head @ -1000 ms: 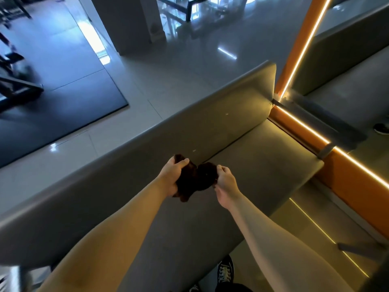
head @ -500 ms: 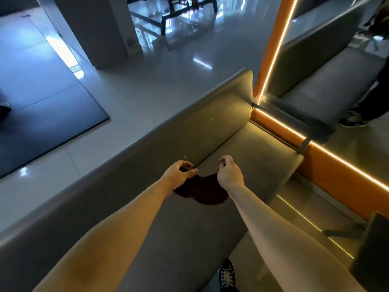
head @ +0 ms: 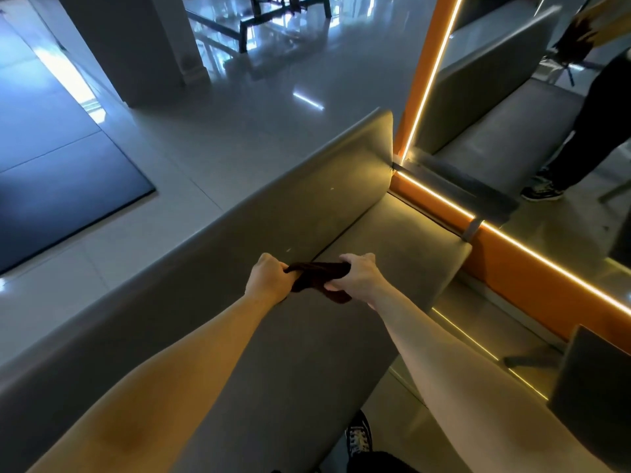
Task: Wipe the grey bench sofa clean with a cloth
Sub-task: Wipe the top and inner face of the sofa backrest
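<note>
Grey bench sofa [head: 307, 353] runs diagonally through the view, backrest [head: 273, 216] on the left and the seat surface ending at an orange lit frame [head: 532, 268] on the right. Pale tiled floor [head: 239, 138] and a dark mat [head: 61, 172] lie beyond the backrest. Both forearms reach out over the seat. Left hand [head: 268, 279] and right hand [head: 358, 276] sit close together near the crease where seat meets backrest. Each grip is curled round one end of the dark cloth [head: 317, 274]. The cloth now forms a narrow gathered band between the hands, with a loose flap trailing below the right hand onto the surface. Half a second ago it lay spread flat on the seat. A second ago it was a bunched wad held up between the hands. Reading: it has been opened out and folded into a pad (wiping proper looks not yet begun), so the task is at its very start. Hard to make out: whether the band presses on the seat or hangs just clear. The fingertips are buried in cloth. Any dirt is lost in dim light, apart from a few pale specks on the backrest. One shoe [head: 358, 438] shows at the bottom edge, and the near end of the sofa is cut off.
</note>
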`<state>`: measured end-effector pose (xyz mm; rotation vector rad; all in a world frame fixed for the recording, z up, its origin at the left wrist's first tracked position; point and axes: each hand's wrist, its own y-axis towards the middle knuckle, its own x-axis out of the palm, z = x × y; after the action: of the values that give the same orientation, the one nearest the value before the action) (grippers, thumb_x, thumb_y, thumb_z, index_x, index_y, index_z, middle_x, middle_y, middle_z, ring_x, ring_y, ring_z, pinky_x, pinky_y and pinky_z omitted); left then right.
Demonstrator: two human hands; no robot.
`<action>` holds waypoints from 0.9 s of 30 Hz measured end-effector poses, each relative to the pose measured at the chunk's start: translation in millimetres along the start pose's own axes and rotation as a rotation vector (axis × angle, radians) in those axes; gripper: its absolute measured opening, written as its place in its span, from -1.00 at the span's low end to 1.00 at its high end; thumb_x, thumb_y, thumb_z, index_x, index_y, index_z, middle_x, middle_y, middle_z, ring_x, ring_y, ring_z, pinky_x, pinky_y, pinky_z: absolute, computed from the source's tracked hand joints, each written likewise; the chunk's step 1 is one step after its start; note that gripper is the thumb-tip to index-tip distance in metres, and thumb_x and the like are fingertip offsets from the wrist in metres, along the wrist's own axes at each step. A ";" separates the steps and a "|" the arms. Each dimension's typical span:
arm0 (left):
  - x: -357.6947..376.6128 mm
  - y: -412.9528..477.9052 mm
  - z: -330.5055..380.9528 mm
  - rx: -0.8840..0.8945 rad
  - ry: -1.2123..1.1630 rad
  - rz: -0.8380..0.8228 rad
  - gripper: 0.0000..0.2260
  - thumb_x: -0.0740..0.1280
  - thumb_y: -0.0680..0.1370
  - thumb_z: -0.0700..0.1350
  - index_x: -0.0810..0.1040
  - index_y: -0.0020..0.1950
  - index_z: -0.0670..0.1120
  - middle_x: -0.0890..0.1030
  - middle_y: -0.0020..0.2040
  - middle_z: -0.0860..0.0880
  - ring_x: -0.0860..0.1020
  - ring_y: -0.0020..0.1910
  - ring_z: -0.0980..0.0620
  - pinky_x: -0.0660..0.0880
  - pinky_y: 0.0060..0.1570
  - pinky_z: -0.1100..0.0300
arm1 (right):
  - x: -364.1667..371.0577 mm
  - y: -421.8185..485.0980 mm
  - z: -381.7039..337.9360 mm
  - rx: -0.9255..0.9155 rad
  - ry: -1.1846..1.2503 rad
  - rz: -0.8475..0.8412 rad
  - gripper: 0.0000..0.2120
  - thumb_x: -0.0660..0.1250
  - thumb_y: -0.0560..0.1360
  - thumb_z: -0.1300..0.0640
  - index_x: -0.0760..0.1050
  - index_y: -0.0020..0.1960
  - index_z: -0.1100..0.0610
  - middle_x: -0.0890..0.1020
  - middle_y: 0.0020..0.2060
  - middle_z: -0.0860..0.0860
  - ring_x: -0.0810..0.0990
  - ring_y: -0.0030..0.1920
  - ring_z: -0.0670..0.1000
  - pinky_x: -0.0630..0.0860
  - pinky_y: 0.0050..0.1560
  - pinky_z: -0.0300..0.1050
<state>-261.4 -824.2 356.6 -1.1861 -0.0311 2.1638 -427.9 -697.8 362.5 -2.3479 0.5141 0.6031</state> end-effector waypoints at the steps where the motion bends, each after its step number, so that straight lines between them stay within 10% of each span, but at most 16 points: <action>1: 0.5 1.3 -2.6 0.005 0.047 0.020 -0.72 0.36 0.61 0.10 0.71 -0.06 -0.09 0.55 0.20 -0.03 0.52 0.08 0.06 0.52 -0.02 0.23 | 2.7 1.2 -0.8 -0.026 -0.133 0.018 -0.60 0.51 0.48 0.04 0.56 0.28 0.09 0.27 0.24 0.07 0.40 0.27 0.13 0.45 0.30 -0.04; 4: 0.7 4.3 -7.8 -0.009 0.116 0.078 -0.70 0.35 0.62 0.09 0.73 0.04 -0.12 0.29 0.55 0.02 0.18 0.52 -0.03 0.36 0.34 0.02 | 9.4 9.5 -5.2 -0.104 -0.323 0.160 -0.78 0.35 0.58 0.01 0.68 0.08 0.10 0.32 0.18 0.05 0.31 0.24 0.12 0.37 0.30 -0.04; 9: 13.2 32.2 -7.2 -0.374 -0.305 0.016 -0.61 0.29 0.61 0.14 0.63 -0.09 -0.19 0.69 -0.03 -0.13 0.64 -0.11 -0.05 0.59 -0.07 0.06 | 28.7 37.3 -20.2 -0.075 -0.014 0.161 -0.75 0.26 0.59 -0.02 0.66 -0.07 0.06 0.64 -0.07 -0.01 0.57 0.03 0.04 0.53 0.17 0.09; 15: 47.3 81.6 -7.0 -0.666 -1.072 -0.110 -0.57 0.33 0.62 0.16 0.54 0.27 -0.16 0.65 0.17 -0.12 0.63 0.17 -0.13 0.53 0.27 -0.10 | 57.3 95.3 -33.2 0.104 0.471 -0.153 -0.79 0.27 0.60 0.06 0.65 0.05 0.11 0.69 -0.08 0.07 0.67 -0.09 0.06 0.64 0.02 0.11; 27: 91.3 184.3 -43.3 -0.495 -0.720 -0.054 -0.70 0.15 0.69 -0.14 0.48 0.39 0.03 0.62 0.19 -0.07 0.58 0.12 0.00 0.56 0.23 -0.06 | 97.9 224.5 5.6 0.375 1.028 -0.398 -0.67 0.30 0.64 0.17 0.34 0.37 0.04 0.57 0.21 0.17 0.64 0.15 0.19 0.64 0.10 0.13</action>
<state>-361.2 -929.3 204.4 -0.5599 -0.9355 2.4940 -462.1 -873.4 195.1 -2.1437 0.4963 -0.8657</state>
